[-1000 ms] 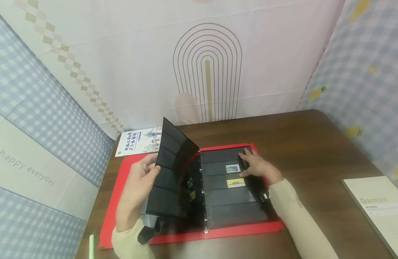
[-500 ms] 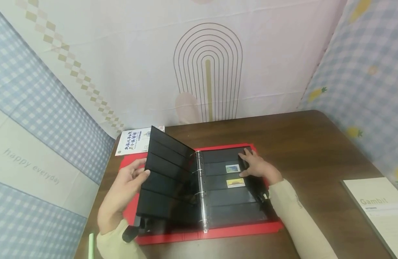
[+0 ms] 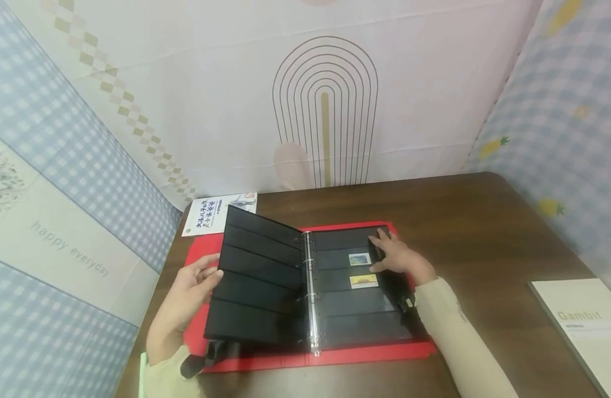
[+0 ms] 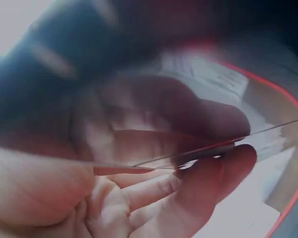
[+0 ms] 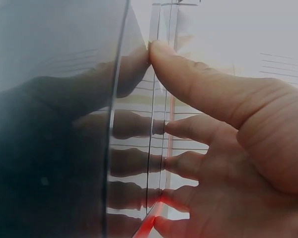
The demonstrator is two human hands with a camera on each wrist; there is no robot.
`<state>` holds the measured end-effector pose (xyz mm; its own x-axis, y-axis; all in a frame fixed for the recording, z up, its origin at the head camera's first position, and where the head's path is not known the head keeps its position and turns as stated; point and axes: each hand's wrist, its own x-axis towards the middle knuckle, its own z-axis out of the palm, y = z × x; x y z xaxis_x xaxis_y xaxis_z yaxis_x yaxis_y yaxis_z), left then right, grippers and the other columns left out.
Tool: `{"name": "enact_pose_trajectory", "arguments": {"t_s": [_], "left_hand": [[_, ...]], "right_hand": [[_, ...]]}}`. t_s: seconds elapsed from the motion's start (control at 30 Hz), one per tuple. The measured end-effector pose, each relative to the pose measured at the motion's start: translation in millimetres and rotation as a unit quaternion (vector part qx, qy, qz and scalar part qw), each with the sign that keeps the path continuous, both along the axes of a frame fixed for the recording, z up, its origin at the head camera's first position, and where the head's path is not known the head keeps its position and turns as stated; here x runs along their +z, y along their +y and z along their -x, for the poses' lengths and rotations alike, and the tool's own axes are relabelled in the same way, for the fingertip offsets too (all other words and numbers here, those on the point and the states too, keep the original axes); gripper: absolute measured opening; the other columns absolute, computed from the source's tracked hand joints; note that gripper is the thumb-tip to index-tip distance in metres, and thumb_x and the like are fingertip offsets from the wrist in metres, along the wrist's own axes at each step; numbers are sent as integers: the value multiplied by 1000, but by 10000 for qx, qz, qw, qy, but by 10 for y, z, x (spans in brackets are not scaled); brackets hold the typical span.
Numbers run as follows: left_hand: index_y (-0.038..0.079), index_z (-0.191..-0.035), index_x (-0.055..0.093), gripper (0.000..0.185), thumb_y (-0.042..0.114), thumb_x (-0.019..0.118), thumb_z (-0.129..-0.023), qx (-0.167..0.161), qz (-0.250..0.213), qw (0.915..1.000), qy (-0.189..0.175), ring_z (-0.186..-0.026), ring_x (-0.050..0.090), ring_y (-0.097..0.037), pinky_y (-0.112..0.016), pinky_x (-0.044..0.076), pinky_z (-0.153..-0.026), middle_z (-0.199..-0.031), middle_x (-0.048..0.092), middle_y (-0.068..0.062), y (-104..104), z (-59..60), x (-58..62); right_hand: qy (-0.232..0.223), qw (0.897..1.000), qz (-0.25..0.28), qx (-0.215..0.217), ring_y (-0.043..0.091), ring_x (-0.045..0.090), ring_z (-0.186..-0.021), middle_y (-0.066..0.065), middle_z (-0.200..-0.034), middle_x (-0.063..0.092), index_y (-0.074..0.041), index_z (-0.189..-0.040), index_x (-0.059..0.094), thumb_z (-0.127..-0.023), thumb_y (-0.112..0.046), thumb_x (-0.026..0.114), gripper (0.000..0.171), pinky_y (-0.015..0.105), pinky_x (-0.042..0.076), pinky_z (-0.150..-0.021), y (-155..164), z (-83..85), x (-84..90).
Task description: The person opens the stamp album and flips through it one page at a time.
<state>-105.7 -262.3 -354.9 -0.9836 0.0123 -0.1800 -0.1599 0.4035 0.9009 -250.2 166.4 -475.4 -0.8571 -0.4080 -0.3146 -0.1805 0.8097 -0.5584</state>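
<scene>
The left hand (image 3: pixel 186 293) pinches the black page (image 3: pixel 258 282)'s outer edge. The right hand (image 3: pixel 397 257) lies flat, fingers straight, on the opposite page (image 3: pixel 355 309). Best to lower it gently, keeping holes aligned on the rings (image 3: pixel 311 298).

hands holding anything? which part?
Left hand holds the black page by its outer left edge, thumb on top. Right hand rests flat on the right-hand page, near its outer edge, gripping nothing.
</scene>
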Motion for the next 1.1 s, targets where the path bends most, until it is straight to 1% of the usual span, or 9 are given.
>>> {"name": "enact_pose_trajectory", "arguments": {"t_s": [0.13, 0.27, 0.37, 0.43, 0.63, 0.77, 0.9, 1.0, 1.1], "left_hand": [[-9, -150, 37, 52, 4, 55, -102, 73, 35, 10000, -33, -88, 56, -19, -26, 48, -66, -132, 54, -31, -44, -16, -55], [-13, -150, 33, 54, 4, 53, -103, 40, 161, 9997, -163, -119, 55, -36, -33, 52, -91, -145, 44, -34, -113, -47, -136], [-16, -150, 30, 55, 3, 52, -103, -28, 205, 9997, -155, -139, 39, -45, -48, 39, -110, -152, 35, -34, -167, -73, -199], [-17, -150, 27, 56, 3, 51, -104, -72, 148, 9997, -166, -142, 34, -47, -56, 32, -112, -154, 32, -35, -198, -93, -233], [-16, -150, 26, 55, 6, 49, -105, -139, 201, 9991, -353, -140, 37, -47, -56, 39, -108, -152, 33, -38, -264, -136, -340], [-16, -148, 32, 51, 3, 49, -104, -47, 345, 9987, -378, -125, 51, -41, -39, 52, -93, -146, 40, -38, -294, -127, -425], [-17, -144, 37, 47, 2, 49, -103, 102, 438, 9982, -390, -110, 56, -30, -26, 52, -76, -140, 47, -36, -325, -110, -509], [-19, -141, 41, 45, 3, 50, -103, 165, 562, 9975, -396, -109, 59, -30, -27, 54, -77, -134, 52, -35, -346, -91, -592], [-21, -134, 46, 40, 0, 51, -101, 292, 699, 9964, -376, -94, 63, -26, -28, 55, -71, -119, 60, -31, -366, -72, -672]], "right_hand": [[-24, 10000, 25, -12, 55, -1, -147, 32, -163, 6, 2, -156, 30, -86, -24, 81, 91, 78, 19, -106, -6, -12, 13], [-65, 10000, 21, -22, 55, -1, -147, 32, -163, 6, 2, -157, 29, -86, -24, 82, 92, 79, 18, -106, -12, -6, 11], [-30, 10000, 20, -8, 55, -1, -147, 32, -163, 6, 2, -157, 29, -86, -25, 82, 92, 78, 19, -106, -8, -1, 5], [-8, 10000, 36, 11, 55, -1, -147, 32, -163, 6, 2, -157, 29, -86, -25, 82, 92, 78, 19, -106, -4, 0, 3], [10, 9999, 93, 41, 55, -1, -147, 33, -163, 7, 3, -156, 30, -86, -24, 81, 91, 79, 18, -106, 17, -15, -4], [40, 10000, 86, 17, 55, 0, -147, 32, -163, 8, 3, -156, 30, -86, -23, 81, 90, 78, 18, -107, 31, -24, -4], [104, 9999, 122, 8, 54, 2, -148, 31, -163, 10, 3, -155, 32, -86, -23, 81, 89, 77, 19, -107, 36, -5, 2], [304, 9994, 164, 20, 54, 11, -146, 31, -162, 17, 5, -152, 37, -87, -25, 81, 85, 76, 23, -107, 57, 15, -3], [598, 9981, 150, -1, 54, 23, -142, 31, -158, 27, 6, -149, 42, -88, -24, 79, 78, 75, 26, -106, 61, 53, -18]]}}
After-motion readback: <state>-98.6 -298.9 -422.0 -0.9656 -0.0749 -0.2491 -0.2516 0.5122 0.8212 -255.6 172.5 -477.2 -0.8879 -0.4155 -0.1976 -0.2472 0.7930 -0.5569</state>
